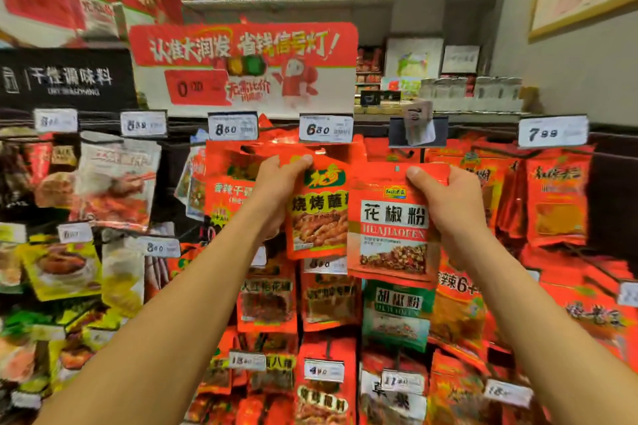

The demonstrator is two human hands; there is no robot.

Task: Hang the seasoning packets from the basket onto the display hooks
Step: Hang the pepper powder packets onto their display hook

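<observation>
My left hand [276,186] grips the top left corner of a red barbecue-dip packet [319,217] that hangs under the 6.80 price tag [326,129]. My right hand [445,200] holds a red Sichuan pepper powder packet [392,228] by its top right edge, thumb on the front. This packet has a small hang hole [397,168] at its top and overlaps the barbecue packet's right side. It is raised just below a hook holder [417,129] whose label is crumpled. The hook prong itself is hidden. No basket is in view.
The wall display is packed with hanging seasoning packets in rows, each hook with a price tag. A green pepper packet [397,314] hangs right below the held one. A red promo sign [241,65] stands above. Red packets under the 7.99 tag [552,131] hang at right.
</observation>
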